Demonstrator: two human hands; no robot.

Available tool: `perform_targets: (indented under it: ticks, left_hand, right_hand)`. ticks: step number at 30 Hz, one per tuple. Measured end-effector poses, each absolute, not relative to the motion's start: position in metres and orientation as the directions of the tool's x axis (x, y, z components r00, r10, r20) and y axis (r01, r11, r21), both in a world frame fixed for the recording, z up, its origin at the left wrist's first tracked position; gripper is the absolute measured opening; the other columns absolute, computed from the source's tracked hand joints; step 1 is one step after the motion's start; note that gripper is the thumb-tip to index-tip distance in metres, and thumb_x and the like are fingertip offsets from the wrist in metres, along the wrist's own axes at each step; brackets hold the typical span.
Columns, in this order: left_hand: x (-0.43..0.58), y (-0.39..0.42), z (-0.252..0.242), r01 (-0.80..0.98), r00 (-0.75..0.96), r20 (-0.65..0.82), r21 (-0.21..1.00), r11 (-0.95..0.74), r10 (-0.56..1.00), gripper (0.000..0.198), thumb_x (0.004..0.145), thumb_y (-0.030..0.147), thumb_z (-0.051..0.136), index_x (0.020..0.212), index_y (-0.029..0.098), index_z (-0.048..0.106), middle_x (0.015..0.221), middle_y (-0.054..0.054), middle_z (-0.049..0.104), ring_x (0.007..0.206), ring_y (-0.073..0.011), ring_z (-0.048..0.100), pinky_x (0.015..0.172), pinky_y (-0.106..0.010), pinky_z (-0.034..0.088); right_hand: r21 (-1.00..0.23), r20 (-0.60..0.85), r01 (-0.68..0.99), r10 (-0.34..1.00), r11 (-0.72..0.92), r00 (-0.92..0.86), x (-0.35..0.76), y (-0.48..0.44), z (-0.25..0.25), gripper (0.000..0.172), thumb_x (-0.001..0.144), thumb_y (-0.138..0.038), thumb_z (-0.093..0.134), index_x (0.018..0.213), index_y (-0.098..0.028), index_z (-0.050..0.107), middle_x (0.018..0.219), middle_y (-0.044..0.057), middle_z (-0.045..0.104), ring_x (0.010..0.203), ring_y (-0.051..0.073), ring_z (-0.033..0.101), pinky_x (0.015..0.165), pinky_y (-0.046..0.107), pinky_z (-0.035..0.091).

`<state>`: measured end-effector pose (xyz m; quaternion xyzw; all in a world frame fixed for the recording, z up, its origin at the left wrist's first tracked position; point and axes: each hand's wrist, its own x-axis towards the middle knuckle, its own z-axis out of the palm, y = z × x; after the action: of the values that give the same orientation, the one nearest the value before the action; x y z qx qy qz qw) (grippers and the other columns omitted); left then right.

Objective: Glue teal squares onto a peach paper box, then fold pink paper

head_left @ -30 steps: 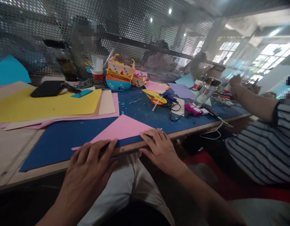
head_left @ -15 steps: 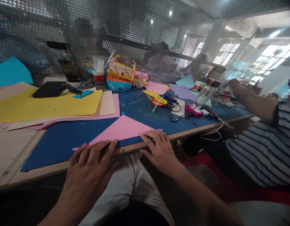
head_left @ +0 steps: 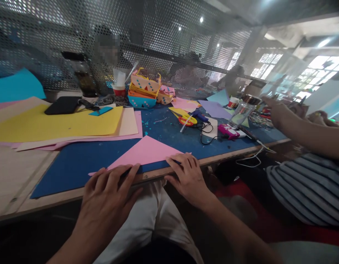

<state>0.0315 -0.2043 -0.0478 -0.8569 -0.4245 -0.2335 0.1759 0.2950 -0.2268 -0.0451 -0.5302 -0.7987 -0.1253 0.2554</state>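
Observation:
A pink paper triangle lies on the blue mat at the table's front edge, its peak pointing away from me. My left hand rests on the triangle's lower left edge with its fingers apart. On the lower right corner lies my right hand, fingers spread and thumb toward the table's edge. Both hands touch the paper from above, and neither grips it. The fingers cover parts of its near edge.
Large coloured sheets with a black phone lie left. Behind are folded paper crowns, scissors, a glue gun with cable and a glass jar. A person in a striped shirt sits right.
The view has shifted slightly, so the scene sits a little further right. Both hands stay on the pink triangle. At the right, the other person's arm has moved lower and nearer.

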Motion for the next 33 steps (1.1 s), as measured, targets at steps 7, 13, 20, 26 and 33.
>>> perform_targets:
  ticks: [7,13,20,26,33]
  left_hand:
    - [0.035,-0.204,-0.045,0.818,0.494,0.588,-0.065,-0.571,0.641,0.048,0.097,0.034,0.064,0.142,0.019,0.055,0.126,-0.016,0.064,0.111,-0.0373,0.059,0.105,-0.059,0.039]
    - [0.032,-0.201,-0.044,0.793,0.475,0.638,-0.012,-0.608,0.606,0.036,0.097,0.033,0.064,0.131,0.021,0.064,0.117,-0.012,0.069,0.105,-0.0332,0.062,0.106,-0.056,0.040]
    - [0.031,-0.193,-0.033,0.774,0.445,0.645,0.072,-0.630,0.621,0.022,0.099,0.029,0.061,0.117,0.024,0.073,0.109,-0.009,0.072,0.103,-0.0319,0.062,0.092,-0.048,0.043]
    - [0.031,-0.186,-0.026,0.731,0.478,0.615,0.118,-0.672,0.628,0.017,0.100,0.029,0.062,0.113,0.025,0.073,0.107,-0.007,0.071,0.100,-0.0288,0.062,0.087,-0.045,0.041]
    - [0.027,-0.171,-0.022,0.715,0.534,0.518,0.144,-0.684,0.668,0.017,0.102,0.035,0.058,0.106,0.025,0.072,0.102,-0.004,0.072,0.093,-0.0262,0.063,0.080,-0.041,0.039]
  right_hand:
    - [-0.076,0.580,0.910,0.761,0.407,-0.291,0.294,-0.225,-0.047,0.046,0.101,-0.046,0.060,0.140,-0.021,0.058,0.135,0.011,0.064,0.126,0.028,0.054,0.115,0.050,0.036]
    - [-0.113,0.583,0.895,0.758,0.432,-0.292,0.297,-0.226,-0.044,0.041,0.099,-0.044,0.064,0.134,-0.022,0.061,0.128,0.010,0.066,0.122,0.027,0.055,0.111,0.048,0.039]
    - [-0.207,0.632,0.852,0.731,0.481,-0.259,0.297,-0.215,-0.039,0.021,0.100,-0.037,0.064,0.115,-0.023,0.068,0.111,0.006,0.070,0.111,0.023,0.059,0.101,0.041,0.041]
    - [-0.338,0.523,0.830,0.822,0.444,-0.227,0.299,-0.208,-0.023,0.011,0.100,-0.033,0.067,0.105,-0.024,0.069,0.107,0.004,0.070,0.107,0.022,0.060,0.093,0.039,0.041]
    - [-0.383,0.454,0.785,0.839,0.487,-0.299,0.304,-0.203,-0.010,0.007,0.096,-0.028,0.072,0.094,-0.023,0.067,0.098,0.001,0.070,0.099,0.020,0.059,0.088,0.036,0.040]
